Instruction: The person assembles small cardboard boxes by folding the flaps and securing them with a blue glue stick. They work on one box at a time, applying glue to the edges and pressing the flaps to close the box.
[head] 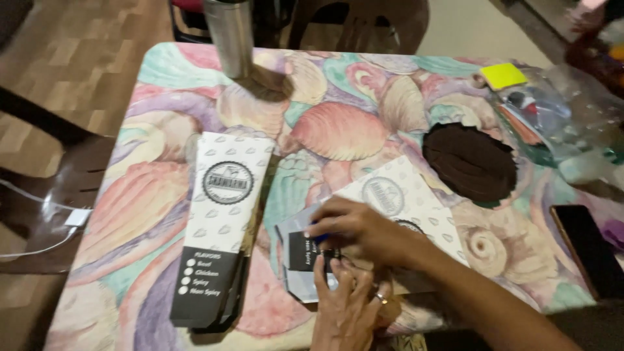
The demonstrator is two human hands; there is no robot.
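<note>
Closest to the camera, the left hand (348, 305) comes up from the bottom edge. It has a ring on one finger, and its fingers are curled around something small and dark. I cannot tell what that small thing is.

Just above it, the right hand (364, 231) reaches in from the right. Its fingers are bent and pinch a small blue thing (322, 238), maybe a pen or a cap. It is too small to be sure. Both hands meet over a flat paper box (383, 224) with a white patterned part and a black end. This box lies flat and partly opened up, so it looks like the folding is only begun and not finished.

To the left lies a second long paper box (221, 227). It is the same kind and already has its long shape, but I cannot tell if its ends are closed. Nobody is touching it.

A bit farther back on the right sits a dark brown round mat (469, 162). A black phone (588, 250) lies near the right edge of the table (149, 195), which has a cloth full of seashells.

Farther still, a yellow sticky pad (502, 76) rests on a clear plastic bag (552, 117). At the far end stands a shiny metal cup (229, 36).
</note>
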